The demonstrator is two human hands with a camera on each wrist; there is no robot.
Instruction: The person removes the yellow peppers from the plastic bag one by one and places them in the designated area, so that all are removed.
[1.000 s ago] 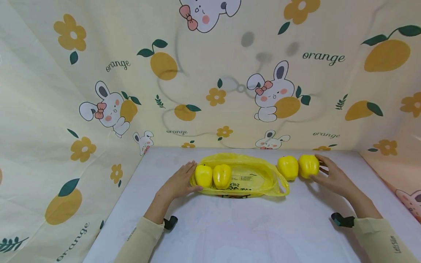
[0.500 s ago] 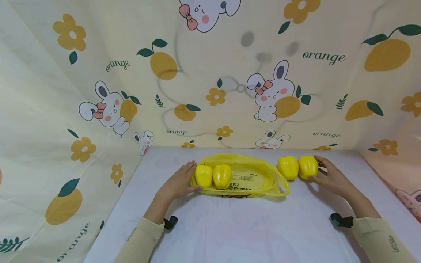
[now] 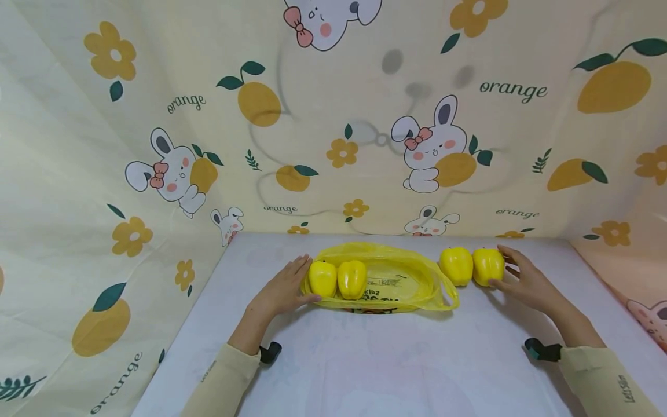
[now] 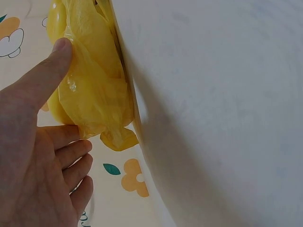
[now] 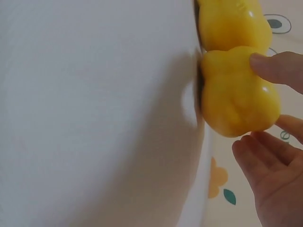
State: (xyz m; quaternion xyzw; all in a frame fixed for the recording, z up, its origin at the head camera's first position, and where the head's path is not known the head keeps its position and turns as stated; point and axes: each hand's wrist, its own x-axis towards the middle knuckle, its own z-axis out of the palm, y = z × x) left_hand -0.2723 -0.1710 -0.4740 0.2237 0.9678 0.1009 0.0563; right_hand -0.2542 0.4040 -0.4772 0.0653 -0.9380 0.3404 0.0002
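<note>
A yellow plastic bag [image 3: 401,284] lies open-mouthed on the table, with two yellow bell peppers, one at its left end [image 3: 323,280] and one beside it [image 3: 352,280]. My left hand [image 3: 283,289] holds the bag's left end around the outer pepper; in the left wrist view its thumb [image 4: 57,56] lies on the front while the fingers reach the end. Right of the bag, two more yellow bell peppers stand side by side, touching: an inner one [image 3: 456,266] and an outer one [image 3: 488,267]. Thumb and fingers of my right hand [image 3: 528,284] hold the outer pepper from its right.
The white table [image 3: 385,365] extends in front of the bag towards me. Behind it hangs a cream cloth [image 3: 323,197] printed with rabbits and oranges, which also comes forward along both sides. The bag's loop handle [image 3: 450,292] points towards the right-hand peppers.
The outer right pepper has shifted slightly left and towards me, and my right hand has moved with it. My left hand and the bag have stayed in place.
</note>
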